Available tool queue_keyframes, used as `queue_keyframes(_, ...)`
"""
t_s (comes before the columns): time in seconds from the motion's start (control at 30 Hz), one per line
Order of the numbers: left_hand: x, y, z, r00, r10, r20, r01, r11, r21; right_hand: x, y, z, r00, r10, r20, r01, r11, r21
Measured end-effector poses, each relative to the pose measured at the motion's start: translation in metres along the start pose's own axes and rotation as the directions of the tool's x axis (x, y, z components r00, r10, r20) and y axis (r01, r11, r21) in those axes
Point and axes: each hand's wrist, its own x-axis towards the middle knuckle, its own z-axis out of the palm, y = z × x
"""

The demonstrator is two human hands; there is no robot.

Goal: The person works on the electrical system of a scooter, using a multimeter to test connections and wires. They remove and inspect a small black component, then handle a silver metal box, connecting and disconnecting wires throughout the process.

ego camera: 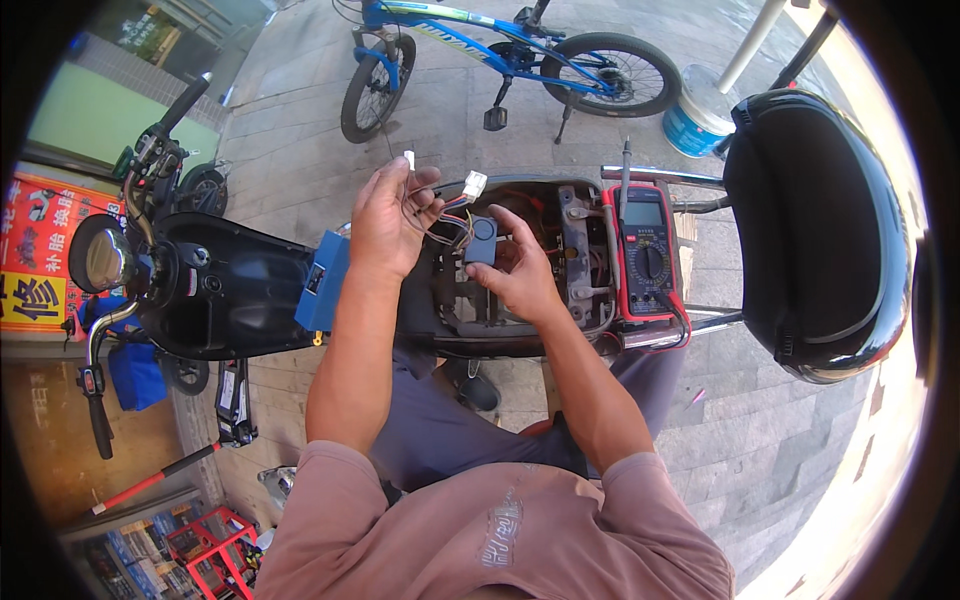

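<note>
My left hand [390, 225] pinches thin wires that end in a small white plug [409, 160] above the fingertips. My right hand [526, 270] grips a small blue-grey box [481, 240] with a round ring on its face, between thumb and fingers. A bundle of coloured wires [448, 218] runs between the box and my left hand. Beside the box, a larger white connector [474, 184] stands up on several of these wires. Both hands are above the uncovered seat bay [525, 201] of an electric scooter, where wiring and a metal bracket show.
A red-cased digital multimeter [647, 247] rests on the scooter's rear, its probe [625, 165] alongside. Left of my arm is a blue box [324, 281]. A black top case [814, 240] stands right, a blue bicycle [480, 49] and bucket [697, 112] beyond. A red tool rack [214, 544] sits lower left.
</note>
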Motion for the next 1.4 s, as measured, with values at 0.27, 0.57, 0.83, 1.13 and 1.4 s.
queue_keyframes(0.27, -0.004, -0.013, -0.013, 0.973, -0.213, 0.093, 0.171, 0.927, 0.334, 0.001, -0.002, 0.002, 0.934, -0.272, -0.233, 0.174, 0.913, -0.368)
queue_keyframes(0.57, -0.001, -0.021, -0.015, 0.959, -0.225, 0.175, 0.139, 0.905, 0.403, -0.001, -0.004, 0.004, 0.909, -0.326, -0.259, 0.199, 0.886, -0.419)
queue_keyframes(0.83, 0.010, -0.024, -0.022, 0.968, -0.172, 0.183, 0.129, 0.966, 0.226, -0.002, -0.005, 0.005, 0.900, -0.329, -0.285, 0.185, 0.882, -0.434)
queue_keyframes(1.13, 0.009, -0.020, -0.020, 0.973, -0.192, 0.125, 0.182, 0.979, 0.089, -0.001, -0.007, 0.006, 0.921, -0.311, -0.236, 0.206, 0.900, -0.384)
queue_keyframes(1.4, 0.007, -0.018, -0.017, 0.970, -0.207, 0.126, 0.194, 0.975, 0.106, -0.002, 0.000, 0.004, 0.925, -0.353, -0.139, 0.315, 0.919, -0.235)
